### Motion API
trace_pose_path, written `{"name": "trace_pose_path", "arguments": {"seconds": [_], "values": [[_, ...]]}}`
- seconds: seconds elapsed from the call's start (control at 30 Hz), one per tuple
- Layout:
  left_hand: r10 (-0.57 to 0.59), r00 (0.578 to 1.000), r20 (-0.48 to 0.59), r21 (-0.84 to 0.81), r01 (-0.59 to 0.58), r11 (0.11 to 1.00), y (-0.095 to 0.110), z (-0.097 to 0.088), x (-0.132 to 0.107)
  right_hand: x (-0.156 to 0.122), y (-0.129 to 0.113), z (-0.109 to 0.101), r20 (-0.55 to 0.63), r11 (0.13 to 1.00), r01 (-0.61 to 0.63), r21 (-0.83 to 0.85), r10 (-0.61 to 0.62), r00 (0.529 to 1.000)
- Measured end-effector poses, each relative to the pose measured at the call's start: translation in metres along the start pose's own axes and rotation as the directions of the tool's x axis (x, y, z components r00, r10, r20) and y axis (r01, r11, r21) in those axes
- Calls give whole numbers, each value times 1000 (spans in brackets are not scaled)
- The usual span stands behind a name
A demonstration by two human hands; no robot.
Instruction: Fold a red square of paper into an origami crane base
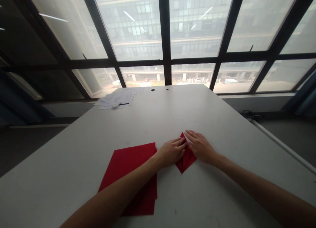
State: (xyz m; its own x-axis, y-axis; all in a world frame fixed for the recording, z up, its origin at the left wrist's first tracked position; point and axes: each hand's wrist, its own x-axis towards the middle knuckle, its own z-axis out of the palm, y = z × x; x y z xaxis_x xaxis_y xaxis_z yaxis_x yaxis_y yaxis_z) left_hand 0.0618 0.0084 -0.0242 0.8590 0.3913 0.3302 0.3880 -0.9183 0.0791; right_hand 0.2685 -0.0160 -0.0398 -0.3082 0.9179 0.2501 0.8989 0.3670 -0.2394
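A small sheet of red paper point(189, 159), folded into a diamond shape, lies flat on the white table. My left hand point(172, 151) rests on its left half, fingers stretched across the paper toward its middle crease. Against the upper right edge lies my right hand point(201, 146), its fingers extended and pressing near the fold. Both hands cover parts of the diamond, while its top tip and lower point show. Under my left forearm is a stack of larger red paper sheets point(133, 160), partly hidden by the arm.
White papers point(117, 98) lie in a loose pile at the table's far left, with a dark pen-like item point(124, 104) on them. Two small round holes are near the far edge of the table point(158, 119). Beyond stand large framed windows; a white pipe point(283, 144) runs at right.
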Motion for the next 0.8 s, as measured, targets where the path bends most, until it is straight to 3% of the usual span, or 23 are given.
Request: {"name": "trace_pose_path", "arguments": {"seconds": [0.13,0.23,0.3,0.43,0.6,0.8], "values": [[-122,989,-86,-183,105,978,-7,0,0,-16,-11,3,73,999,22,33,-25,997],[-301,938,-169,-249,255,934,-16,1,-3,-16,-14,-1,102,999,11,31,-14,995],[-345,926,-153,-246,302,921,-22,2,-5,-15,-15,-3,116,1000,11,28,-14,993],[-271,963,-18,-212,261,942,-25,3,-8,-14,-15,-4,117,999,9,31,-13,993],[-219,972,90,-142,230,963,-22,3,-10,-14,-15,-1,101,999,10,43,-14,995],[-191,974,120,-132,206,970,-22,2,-10,-14,-15,2,86,999,16,47,-20,996]]}}
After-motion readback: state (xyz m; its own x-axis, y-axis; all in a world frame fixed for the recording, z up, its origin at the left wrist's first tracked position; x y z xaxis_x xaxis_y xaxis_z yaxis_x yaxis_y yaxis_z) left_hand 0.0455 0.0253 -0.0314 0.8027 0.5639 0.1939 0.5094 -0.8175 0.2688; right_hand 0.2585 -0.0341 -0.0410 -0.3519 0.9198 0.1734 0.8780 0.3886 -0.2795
